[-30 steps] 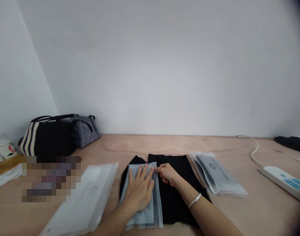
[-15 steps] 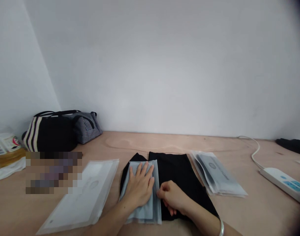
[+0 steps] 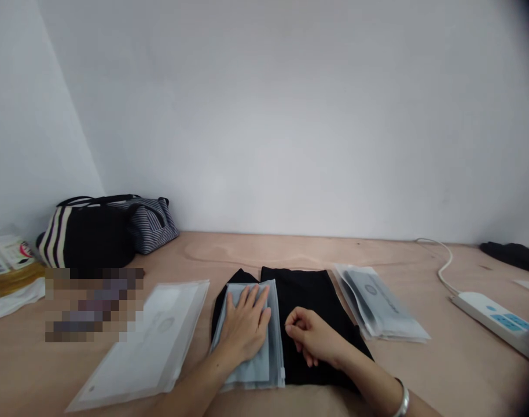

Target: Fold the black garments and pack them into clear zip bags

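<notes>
My left hand (image 3: 247, 327) lies flat, fingers spread, on a frosted zip bag (image 3: 276, 330) with a folded light grey item inside. The bag rests on the left part of a black cloth garment (image 3: 308, 284). A small zip slider (image 3: 283, 373) shows at the bag's near right corner. Over the black garment, to the right of the bag and apart from it, is my right hand (image 3: 310, 339). Its fingers are curled with thumb and forefinger together, and nothing shows in them. A bracelet is on that wrist.
On the left lies a flat frosted zip bag (image 3: 147, 347); on the right, several stacked filled zip bags (image 3: 384, 307). A white power strip (image 3: 494, 318) with a cable sits far right. Striped bags (image 3: 95, 237) and a bottle of yellow liquid (image 3: 13, 260) stand at the back left.
My right hand has moved off the zip bag's right edge, slightly to the right. The slider now shows at the near corner. My left hand stays pressed flat on the bag.
</notes>
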A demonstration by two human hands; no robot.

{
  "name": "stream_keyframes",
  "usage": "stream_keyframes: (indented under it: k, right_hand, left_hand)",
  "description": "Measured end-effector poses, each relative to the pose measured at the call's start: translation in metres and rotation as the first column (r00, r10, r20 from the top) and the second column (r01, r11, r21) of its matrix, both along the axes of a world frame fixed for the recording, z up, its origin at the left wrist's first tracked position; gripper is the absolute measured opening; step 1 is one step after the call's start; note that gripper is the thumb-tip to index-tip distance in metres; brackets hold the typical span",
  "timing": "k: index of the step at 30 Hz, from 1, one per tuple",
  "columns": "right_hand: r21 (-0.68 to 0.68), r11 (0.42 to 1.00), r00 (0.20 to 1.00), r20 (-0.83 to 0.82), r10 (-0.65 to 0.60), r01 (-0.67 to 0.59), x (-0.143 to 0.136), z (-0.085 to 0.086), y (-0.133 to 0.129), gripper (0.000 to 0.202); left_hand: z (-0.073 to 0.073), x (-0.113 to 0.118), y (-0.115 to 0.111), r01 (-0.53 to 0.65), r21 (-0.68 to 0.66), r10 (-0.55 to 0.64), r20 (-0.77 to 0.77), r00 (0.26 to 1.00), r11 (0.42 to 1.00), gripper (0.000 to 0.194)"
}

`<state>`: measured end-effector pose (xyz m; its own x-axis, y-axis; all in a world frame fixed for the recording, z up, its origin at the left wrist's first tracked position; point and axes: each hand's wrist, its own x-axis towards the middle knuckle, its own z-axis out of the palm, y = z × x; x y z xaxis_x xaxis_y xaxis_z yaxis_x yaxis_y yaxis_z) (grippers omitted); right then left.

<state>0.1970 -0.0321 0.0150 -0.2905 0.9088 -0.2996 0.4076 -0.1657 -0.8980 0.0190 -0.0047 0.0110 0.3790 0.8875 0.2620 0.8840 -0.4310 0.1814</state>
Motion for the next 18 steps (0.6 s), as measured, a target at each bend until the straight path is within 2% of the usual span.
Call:
stream_keyframes:
  k: [4, 10, 14, 18]
  right_hand:
    - [0.032, 0.999, 0.997, 0.072, 0.006, -0.008, -0.01, -0.002, 0.027, 0.013]
    - [0.198, 0.975, 0.952, 0.266, -0.151, 0.099, -0.04, -0.002, 0.059, 0.022]
    - [0.291, 0.95, 0.921, 0.328, -0.211, 0.114, -0.053, 0.004, 0.062, 0.018]
    - [0.384, 0.918, 0.931, 0.287, -0.225, 0.103, -0.046, 0.001, 0.051, 0.017]
  left_hand:
    - [0.001, -0.002, -0.001, 0.004, 0.011, -0.005, 0.097, 0.995, 1.0, 0.044]
    - [0.001, -0.006, 0.0, -0.012, 0.038, 0.003, 0.23, 0.973, 0.999, 0.041]
    - [0.003, -0.007, 0.0, -0.023, 0.07, 0.007, 0.218, 0.976, 0.997, 0.04]
    - [0.002, -0.006, -0.002, -0.048, 0.092, 0.034, 0.155, 0.987, 0.995, 0.041]
